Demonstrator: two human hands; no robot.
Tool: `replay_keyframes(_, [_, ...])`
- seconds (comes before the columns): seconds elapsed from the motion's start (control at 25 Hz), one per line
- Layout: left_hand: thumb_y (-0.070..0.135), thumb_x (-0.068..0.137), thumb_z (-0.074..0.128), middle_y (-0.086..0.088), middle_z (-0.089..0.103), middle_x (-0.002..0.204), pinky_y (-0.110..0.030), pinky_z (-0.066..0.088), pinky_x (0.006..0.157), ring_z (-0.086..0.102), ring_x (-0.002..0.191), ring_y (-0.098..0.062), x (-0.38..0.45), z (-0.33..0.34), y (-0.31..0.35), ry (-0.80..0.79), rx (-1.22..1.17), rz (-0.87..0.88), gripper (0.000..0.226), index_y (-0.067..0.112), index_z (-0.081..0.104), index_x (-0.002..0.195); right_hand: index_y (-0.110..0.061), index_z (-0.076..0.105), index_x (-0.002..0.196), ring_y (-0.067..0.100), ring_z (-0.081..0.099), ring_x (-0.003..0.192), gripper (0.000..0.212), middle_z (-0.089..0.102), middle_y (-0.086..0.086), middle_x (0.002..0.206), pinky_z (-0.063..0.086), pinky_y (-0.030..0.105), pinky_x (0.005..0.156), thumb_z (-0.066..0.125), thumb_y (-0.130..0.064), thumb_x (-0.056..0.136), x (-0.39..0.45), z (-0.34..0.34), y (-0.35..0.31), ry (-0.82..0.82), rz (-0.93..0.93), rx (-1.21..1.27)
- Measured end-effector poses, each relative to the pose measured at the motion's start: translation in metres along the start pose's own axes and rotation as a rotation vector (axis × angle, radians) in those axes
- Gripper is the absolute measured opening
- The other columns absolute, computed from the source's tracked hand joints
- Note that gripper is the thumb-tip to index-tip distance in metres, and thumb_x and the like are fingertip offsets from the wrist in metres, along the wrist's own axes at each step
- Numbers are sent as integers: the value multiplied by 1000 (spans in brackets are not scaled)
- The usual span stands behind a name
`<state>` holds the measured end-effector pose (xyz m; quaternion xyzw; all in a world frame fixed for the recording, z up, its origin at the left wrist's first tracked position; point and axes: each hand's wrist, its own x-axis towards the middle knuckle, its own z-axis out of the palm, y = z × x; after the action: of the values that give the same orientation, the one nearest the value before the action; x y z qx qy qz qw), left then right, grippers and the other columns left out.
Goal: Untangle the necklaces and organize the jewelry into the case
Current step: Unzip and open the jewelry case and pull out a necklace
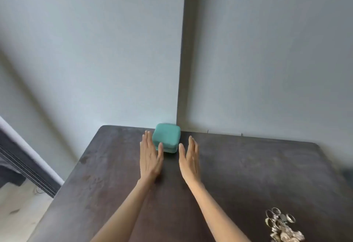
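Case (166, 137) at tabletop's (248, 165) far edge, closed; left hand (150, 158) beside it, nearer than right hand (190, 160); both flat, grasping nothing.

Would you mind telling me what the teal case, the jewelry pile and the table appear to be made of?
Teal case: likely a soft matte covering such as velvet or faux suede, since it shows no glare; uncertain.
Jewelry pile: metal, silvery to pale gold, with bright glints on the rings.
Table: probably dark stained wood with a worn, mottled, low-sheen surface.
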<state>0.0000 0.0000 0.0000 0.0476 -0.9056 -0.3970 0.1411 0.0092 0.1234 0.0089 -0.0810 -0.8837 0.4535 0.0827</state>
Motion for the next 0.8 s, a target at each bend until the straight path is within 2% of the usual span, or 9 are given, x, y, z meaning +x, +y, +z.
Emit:
replay_keyframes(0.08, [35,100,31,-5,15,158,-33,9,120,11,146,-17,17,16,-6,42,-211,-118,61,9,10,151,-13,27,147,19,28,139,55,29,4,152,23,33,111,34,-39,99,16,19,6,20,34,97])
replay_keyframes(0.16, [29,100,36,-7,29,153,-39,21,117,27,141,-22,37,25,-9,74,-333,-179,55,11,19,149,-13,36,143,21,35,134,51,39,5,146,24,34,108,34,-40,99,35,32,4,22,20,57])
replay_keyframes(0.28, [26,98,41,-4,44,144,-35,33,110,42,131,-20,36,30,-13,63,-416,-146,49,13,33,145,-12,43,138,24,41,127,48,48,8,136,30,37,104,38,-39,98,45,41,8,31,-14,80])
replay_keyframes(0.44, [21,95,47,-3,48,139,-35,38,107,46,125,-18,11,15,-4,88,-511,-118,48,13,39,142,-14,51,132,22,44,121,42,52,7,126,39,39,102,45,-32,95,19,36,8,28,-7,301])
replay_keyframes(0.56, [17,94,48,-2,52,135,-39,40,105,49,121,-19,-47,-2,-2,126,-550,-131,46,15,43,139,-13,58,123,22,52,113,35,58,4,115,45,38,96,50,-26,92,-36,25,16,92,-82,371])
replay_keyframes(0.8, [14,93,48,2,55,131,-34,39,104,51,118,-17,-166,-35,3,134,-661,-195,41,16,49,134,-16,58,127,14,54,100,35,51,-2,105,44,28,91,51,-21,94,-155,-16,19,140,-32,445])
